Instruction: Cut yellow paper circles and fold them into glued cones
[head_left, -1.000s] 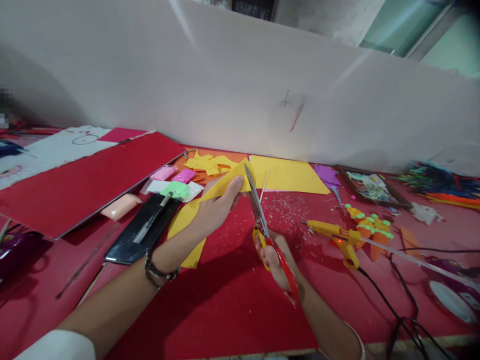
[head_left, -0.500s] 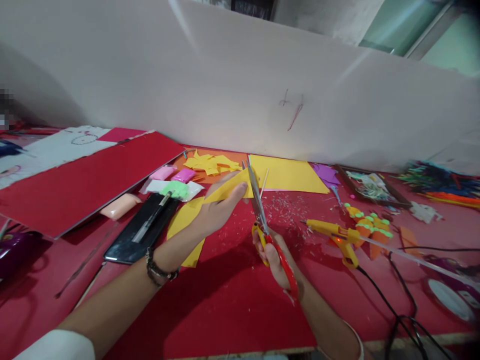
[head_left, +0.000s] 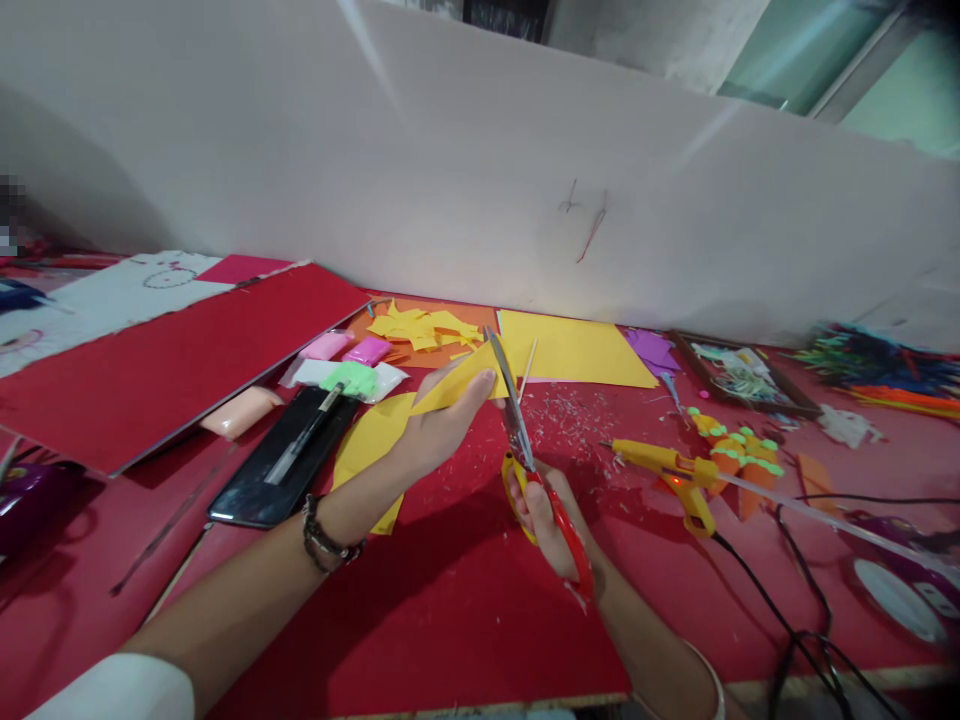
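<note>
My left hand (head_left: 439, 425) holds a long yellow-orange paper sheet (head_left: 375, 435) up off the red table, pinching it near its far tip. My right hand (head_left: 546, 515) grips red-and-yellow-handled scissors (head_left: 525, 450). Their blades point away from me and meet the paper's tip just right of my left fingers. A beaded bracelet circles my left wrist.
A yellow hot glue gun (head_left: 671, 472) with a black cord lies at the right. Yellow paper scraps (head_left: 420, 328), a flat yellow sheet (head_left: 574, 350), clay packets (head_left: 352, 378), a black case (head_left: 289, 455), a red board (head_left: 165, 355) and a white partition (head_left: 450, 160) surround the red felt.
The paper's tip has dropped slightly and my left forearm slid a little right. The scissors have shifted slightly toward me against the paper's edge.
</note>
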